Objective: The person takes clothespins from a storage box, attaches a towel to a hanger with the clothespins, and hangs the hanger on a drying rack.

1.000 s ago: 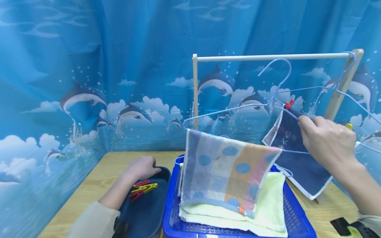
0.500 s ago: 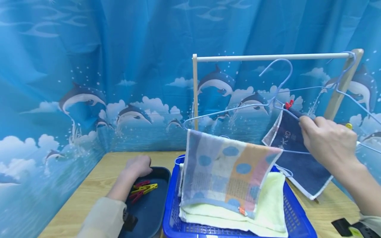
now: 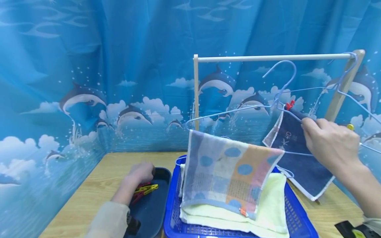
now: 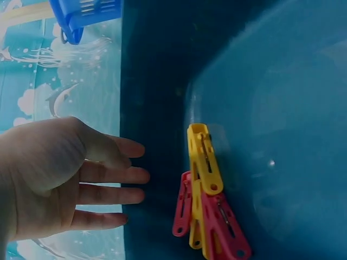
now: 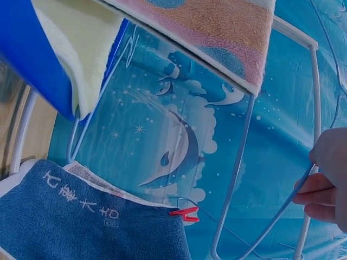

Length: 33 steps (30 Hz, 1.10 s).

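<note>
My right hand [image 3: 333, 142] grips the sloping shoulder wire of a light-blue wire hanger [image 3: 285, 86]. Over that hanger's lower bar hangs a small towel [image 3: 220, 172] with coloured stripes and blue dots. At the dark-blue tray [image 3: 148, 215] is my left hand [image 4: 81, 179], over its far rim. Its fingers are extended, with nothing between them. Beside them in the tray lie several clothespins, among them a yellow clothespin [image 4: 205, 157] and a red clothespin [image 4: 225, 225]. In the head view the left hand partly covers these clothespins.
A blue plastic basket [image 3: 300, 218] holds a pale yellow towel [image 3: 274, 198]. Behind it stands a drying rack [image 3: 268, 59] with another hanger at its right end. A navy towel [image 3: 309, 172] with a red clip [image 5: 185, 213] hangs behind the right hand.
My left hand drew back left across the tray's far end, then came slightly right and down nearer the clothespins. My right hand and the held hanger shifted slightly right.
</note>
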Tool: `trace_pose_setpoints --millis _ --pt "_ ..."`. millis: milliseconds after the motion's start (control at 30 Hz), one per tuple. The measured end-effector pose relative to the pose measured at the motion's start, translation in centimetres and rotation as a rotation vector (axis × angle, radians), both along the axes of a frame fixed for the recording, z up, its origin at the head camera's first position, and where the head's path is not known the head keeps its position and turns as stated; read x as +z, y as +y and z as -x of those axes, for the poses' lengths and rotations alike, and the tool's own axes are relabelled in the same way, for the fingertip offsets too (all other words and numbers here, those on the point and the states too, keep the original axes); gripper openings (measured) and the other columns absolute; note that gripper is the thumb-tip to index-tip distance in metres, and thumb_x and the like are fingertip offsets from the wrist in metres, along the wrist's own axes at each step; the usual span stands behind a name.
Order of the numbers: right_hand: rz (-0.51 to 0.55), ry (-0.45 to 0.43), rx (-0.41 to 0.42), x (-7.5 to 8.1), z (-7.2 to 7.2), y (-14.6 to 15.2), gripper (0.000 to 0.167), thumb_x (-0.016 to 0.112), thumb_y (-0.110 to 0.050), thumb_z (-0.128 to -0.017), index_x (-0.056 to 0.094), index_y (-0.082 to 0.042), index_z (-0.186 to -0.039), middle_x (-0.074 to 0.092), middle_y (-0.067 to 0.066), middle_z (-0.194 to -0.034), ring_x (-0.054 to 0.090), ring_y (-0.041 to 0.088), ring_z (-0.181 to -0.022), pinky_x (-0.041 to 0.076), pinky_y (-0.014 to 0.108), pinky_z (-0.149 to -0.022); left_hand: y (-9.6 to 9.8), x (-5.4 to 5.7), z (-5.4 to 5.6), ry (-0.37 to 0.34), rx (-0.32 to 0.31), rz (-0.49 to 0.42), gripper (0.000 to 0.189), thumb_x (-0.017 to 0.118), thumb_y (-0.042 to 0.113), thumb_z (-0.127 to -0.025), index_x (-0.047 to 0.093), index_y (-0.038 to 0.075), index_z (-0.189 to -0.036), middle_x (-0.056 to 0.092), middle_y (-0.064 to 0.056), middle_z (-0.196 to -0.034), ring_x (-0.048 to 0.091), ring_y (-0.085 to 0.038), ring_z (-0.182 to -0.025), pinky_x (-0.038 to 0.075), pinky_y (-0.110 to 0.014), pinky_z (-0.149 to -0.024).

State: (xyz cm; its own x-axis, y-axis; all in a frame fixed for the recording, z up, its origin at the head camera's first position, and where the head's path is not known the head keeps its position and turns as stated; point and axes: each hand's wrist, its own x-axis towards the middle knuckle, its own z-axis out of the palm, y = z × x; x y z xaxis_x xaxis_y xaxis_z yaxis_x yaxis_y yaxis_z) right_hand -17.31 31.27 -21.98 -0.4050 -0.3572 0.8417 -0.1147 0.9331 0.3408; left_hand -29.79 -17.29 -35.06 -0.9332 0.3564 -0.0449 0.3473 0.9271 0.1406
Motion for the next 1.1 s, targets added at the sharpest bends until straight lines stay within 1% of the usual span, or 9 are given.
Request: trace_pose_setpoints --millis 67,133,267,400,533,667,833,933,1100 --pt "-0.003 -0.002 -0.001 0.0 0.0 0.0 0.015 0.045 -0.012 -0.090 0.056 -0.001 -0.085 0.034 0.005 -0.048 0.025 0.017 -0.035 0.016 0.027 -0.034 -0.1 -0.3 0.1 -0.002 -0.001 -0.012 0.026 0.054 -0.001 -0.073 0.046 0.014 -0.055 0.036 0.003 -0.053 0.034 -0.015 -0.050 0.026 -0.029 -0.046" --pt "-0.004 -0.006 -0.003 0.0 0.0 0.0 0.016 0.045 -0.012 -0.090 0.055 -0.001 -0.085 0.034 0.005 -0.047 0.025 0.017 -0.035 0.017 0.027 -0.035 -0.3 -0.7 0.2 -0.023 0.001 -0.013 0.020 0.056 0.001 -0.074 0.053 0.013 -0.059 0.043 0.002 -0.056 0.040 -0.015 -0.052 0.032 -0.029 -0.047" --pt "-0.009 -0.004 0.000 0.0 -0.1 0.0 0.016 0.045 -0.012 -0.090 0.055 -0.001 -0.084 0.034 0.005 -0.047 0.025 0.017 -0.035 0.016 0.027 -0.035 -0.5 -1.4 0.3 -0.103 0.010 0.008 0.005 0.064 0.010 -0.079 0.068 0.009 -0.082 0.061 -0.001 -0.076 0.054 -0.017 -0.068 0.046 -0.035 -0.061" --pt "-0.013 -0.006 -0.003 0.0 -0.2 0.1 0.013 0.046 -0.011 -0.089 0.055 -0.001 -0.085 0.034 0.005 -0.048 0.026 0.017 -0.035 0.017 0.027 -0.035 -0.3 -1.9 0.5 -0.135 0.006 0.027 0.020 0.070 0.019 -0.080 0.069 0.009 -0.097 0.065 -0.003 -0.091 0.059 -0.020 -0.081 0.048 -0.042 -0.074" --pt "-0.011 -0.015 -0.015 0.0 -0.2 0.0 0.010 0.049 -0.009 -0.088 0.055 -0.001 -0.086 0.034 0.005 -0.048 0.027 0.017 -0.035 0.017 0.027 -0.034 0.0 -2.4 0.6 -0.125 -0.040 0.035 0.027 0.073 0.020 -0.076 0.069 0.009 -0.101 0.066 -0.003 -0.094 0.062 -0.022 -0.086 0.048 -0.044 -0.079" --pt "-0.014 -0.023 -0.014 0.0 -0.3 0.0 0.009 0.050 -0.009 -0.086 0.055 -0.001 -0.086 0.035 0.005 -0.048 0.027 0.017 -0.035 0.018 0.027 -0.034 0.3 -2.8 0.5 -0.120 -0.078 0.040 0.027 0.073 0.014 -0.075 0.070 0.010 -0.101 0.067 -0.003 -0.096 0.062 -0.020 -0.087 0.048 -0.043 -0.081" --pt "-0.005 -0.035 -0.015 0.0 -0.4 0.1 0.008 0.053 -0.008 -0.084 0.056 -0.001 -0.088 0.038 0.007 -0.049 0.029 0.018 -0.035 0.019 0.027 -0.035 0.5 -3.1 0.3 -0.116 -0.097 0.058 0.030 0.067 0.002 -0.074 0.070 0.013 -0.101 0.063 0.002 -0.085 0.051 -0.016 -0.068 0.046 -0.037 -0.069" --pt "-0.005 -0.037 -0.013 0.0 -0.5 0.1 0.007 0.054 -0.007 -0.084 0.056 -0.001 -0.088 0.039 0.007 -0.050 0.030 0.018 -0.036 0.019 0.027 -0.035 0.5 -3.3 0.2 -0.107 -0.107 0.087 0.032 0.064 -0.002 -0.075 0.070 0.014 -0.102 0.057 0.003 -0.078 0.042 -0.016 -0.059 0.037 -0.032 -0.058" --pt "-0.005 -0.044 -0.018 0.0 -0.5 0.1 0.007 0.055 -0.006 -0.082 0.056 -0.001 -0.087 0.039 0.007 -0.050 0.030 0.018 -0.036 0.019 0.027 -0.035 0.6 -3.7 0.2 -0.060 -0.142 0.147 0.032 0.060 -0.005 -0.078 0.070 0.015 -0.100 0.049 0.004 -0.067 0.033 -0.013 -0.052 0.028 -0.029 -0.052"
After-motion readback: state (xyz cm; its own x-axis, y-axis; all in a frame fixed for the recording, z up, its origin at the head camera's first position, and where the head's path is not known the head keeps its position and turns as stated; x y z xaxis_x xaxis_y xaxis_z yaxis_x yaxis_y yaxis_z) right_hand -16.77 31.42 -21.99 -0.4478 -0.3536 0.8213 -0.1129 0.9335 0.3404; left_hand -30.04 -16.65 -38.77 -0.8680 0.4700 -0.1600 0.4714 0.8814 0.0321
